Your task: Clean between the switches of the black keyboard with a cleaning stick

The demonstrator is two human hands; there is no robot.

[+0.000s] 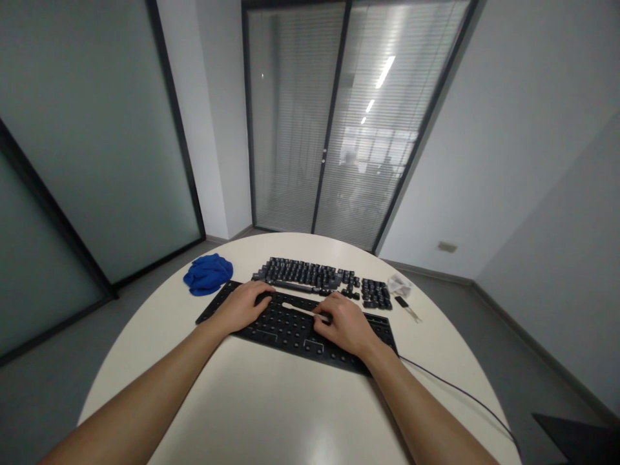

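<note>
A black keyboard (285, 328) with its keycaps off lies on the round table in front of me. My left hand (245, 306) rests on its left part, thumb and forefinger apart, holding nothing. Over the middle of the board, my right hand (345, 321) pinches a pale cotton swab (296, 308) whose tip points left, close above or on the bare key switches. Whether the tip touches them, I cannot tell. Beyond the board, the loose black keycaps (310, 274) are laid out in rows, with a smaller block of keycaps (376, 294) at right.
A crumpled blue cloth (208, 274) lies at the left on the cream table (232, 400). Toward the right edge are a clear plastic bag (400, 285) and a keycap puller (408, 308) with a black handle. The cable (455, 386) runs off at the right.
</note>
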